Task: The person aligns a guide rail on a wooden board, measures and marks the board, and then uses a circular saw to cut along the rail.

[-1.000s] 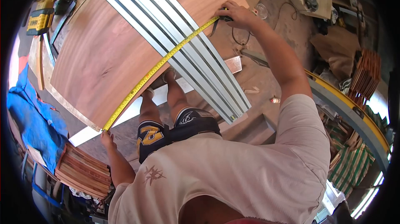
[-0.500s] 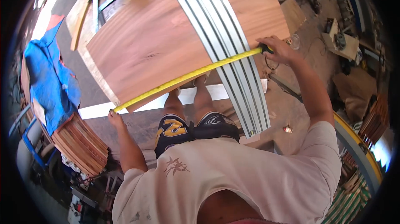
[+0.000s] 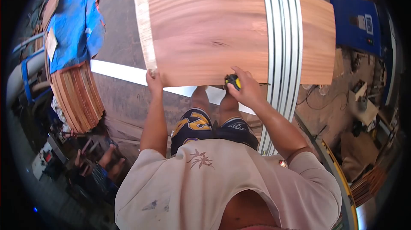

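Observation:
My right hand (image 3: 246,88) is closed round a black-and-yellow tape measure (image 3: 233,82) just above the near edge of a wooden panel (image 3: 205,37). No stretched blade shows between my hands. At the panel's near left corner is my left hand (image 3: 154,81), its fingers curled together; what they pinch, if anything, is too small to make out. A long silver grooved guide rail (image 3: 283,50) lies across the panel, right of my right hand, and reaches past the near edge toward me.
A pale strip (image 3: 122,72) runs below the panel near my legs. On the left, a blue tarp (image 3: 77,20) lies over stacked wood strips (image 3: 79,99). A blue machine (image 3: 357,24) stands at the right. Another person (image 3: 105,166) is partly visible at lower left.
My right hand has come in from the right toward my left hand with the tape measure. The long yellow blade is no longer visible. The view has turned.

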Motion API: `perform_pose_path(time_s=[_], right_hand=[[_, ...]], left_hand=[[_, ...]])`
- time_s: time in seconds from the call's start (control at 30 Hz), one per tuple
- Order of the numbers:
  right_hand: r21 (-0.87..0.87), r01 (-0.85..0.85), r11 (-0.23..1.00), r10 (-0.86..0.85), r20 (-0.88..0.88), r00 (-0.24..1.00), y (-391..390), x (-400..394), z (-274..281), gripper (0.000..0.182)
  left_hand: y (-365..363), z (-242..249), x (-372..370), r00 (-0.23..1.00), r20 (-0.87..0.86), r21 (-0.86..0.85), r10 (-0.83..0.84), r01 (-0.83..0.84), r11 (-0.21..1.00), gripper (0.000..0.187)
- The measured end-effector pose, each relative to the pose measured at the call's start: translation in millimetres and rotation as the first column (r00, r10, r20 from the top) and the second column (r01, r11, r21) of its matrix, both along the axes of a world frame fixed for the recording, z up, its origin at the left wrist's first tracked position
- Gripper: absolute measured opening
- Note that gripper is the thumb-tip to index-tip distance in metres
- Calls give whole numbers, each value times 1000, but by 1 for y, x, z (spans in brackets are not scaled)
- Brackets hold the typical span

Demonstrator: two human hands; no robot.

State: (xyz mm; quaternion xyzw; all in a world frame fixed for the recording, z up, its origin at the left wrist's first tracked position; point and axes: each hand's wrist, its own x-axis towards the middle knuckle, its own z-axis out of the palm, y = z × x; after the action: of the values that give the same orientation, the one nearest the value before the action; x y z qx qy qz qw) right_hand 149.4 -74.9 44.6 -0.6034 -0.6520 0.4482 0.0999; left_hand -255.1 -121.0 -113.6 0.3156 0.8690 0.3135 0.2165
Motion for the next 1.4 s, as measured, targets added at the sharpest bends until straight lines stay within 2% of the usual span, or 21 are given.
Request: perform_pose_path(time_s=[0.07, 0.1, 0.17, 0.2, 0.23, 0.27, 0.3, 0.37, 0.4, 0.47, 0.53, 0.6, 0.73, 0.8, 0.83, 0.93, 1.03, 1.1, 1.17, 1.23, 1.4], right_hand=[[124, -64, 990, 68, -27, 997, 16, -38, -13, 61], [129, -84, 988, 88, -25, 996, 26, -52, -22, 61], [224, -145, 964, 130, 82, 988, 51, -78, -44, 62], [406, -134, 904, 118, 62, 991, 66, -89, -53, 63], [411, -149, 899, 133, 67, 989, 81, -97, -60, 63], [408, -183, 894, 130, 156, 979, 95, -103, -67, 63], [403, -216, 889, 122, 245, 962, 108, -107, -72, 62], [437, -223, 871, 117, 258, 959, 126, -115, -81, 61], [448, -245, 860, 120, 289, 950, 131, -117, -88, 59], [463, -280, 841, 130, 329, 935, 138, -125, -92, 57], [368, -366, 855, 179, 452, 874, 137, -132, -89, 55], [389, -368, 844, 167, 462, 871, 135, -135, -90, 54], [454, -297, 840, 92, 421, 902, 130, -137, -96, 50], [470, -282, 836, 73, 415, 907, 130, -137, -98, 49], [484, -268, 833, 58, 406, 912, 131, -137, -98, 48], [505, -241, 829, 39, 378, 925, 132, -135, -99, 47], [486, -220, 845, 22, 381, 924, 132, -134, -99, 47], [496, -151, 855, -33, 342, 939, 132, -136, -99, 47], [500, -80, 862, -84, 296, 951, 133, -142, -100, 46], [463, 95, 881, -179, 141, 974, 140, -153, -96, 47], [500, 77, 863, -107, 31, 994, 181, -213, -87, 48]], left_hand=[[0, 21, 18, 972, 224, -198, 77, -32, 980, 39], [-7, 16, 15, 969, 226, -193, 95, -51, 980, 39], [-22, 0, 8, 969, 247, -181, 13, 33, 983, 41], [-24, 0, 5, 968, 250, -175, 28, 17, 984, 41], [-27, 1, 3, 885, 436, -291, 165, -34, 956, 42], [-31, 2, 3, 749, 586, -411, 308, -53, 910, 43], [-37, 0, 5, 740, 594, -407, 316, -62, 911, 43], [-46, -4, 13, 405, 854, -288, 326, -152, 945, 38], [-48, -5, 17, 393, 860, -284, 324, -159, 946, 38], [-47, -4, 25, 172, 961, -154, 217, -321, 934, 34], [-48, -5, 30, 100, 974, -155, 204, -363, 919, 33], [-48, -6, 28, 21, 983, -161, 183, -383, 909, 34], [-44, -7, 20, 76, 975, -177, 207, -286, 942, 29], [-42, -3, 15, 252, 916, -269, 313, -193, 943, 26], [-41, -3, 10, 254, 917, -265, 307, -187, 946, 26], [-44, -8, -2, 502, 831, -284, 240, 12, 959, 29], [-44, -5, -15, 576, 802, -299, 161, 153, 942, 27], [-45, -2, -21, 582, 801, -309, 141, 200, 930, 24], [-51, -1, -27, 532, 843, -221, 81, 205, 953, 24], [-53, 2, -28, 547, 835, -210, 63, 212, 954, 25], [-59, 11, -24, 564, 823, -185, 70, 149, 971, 24]])
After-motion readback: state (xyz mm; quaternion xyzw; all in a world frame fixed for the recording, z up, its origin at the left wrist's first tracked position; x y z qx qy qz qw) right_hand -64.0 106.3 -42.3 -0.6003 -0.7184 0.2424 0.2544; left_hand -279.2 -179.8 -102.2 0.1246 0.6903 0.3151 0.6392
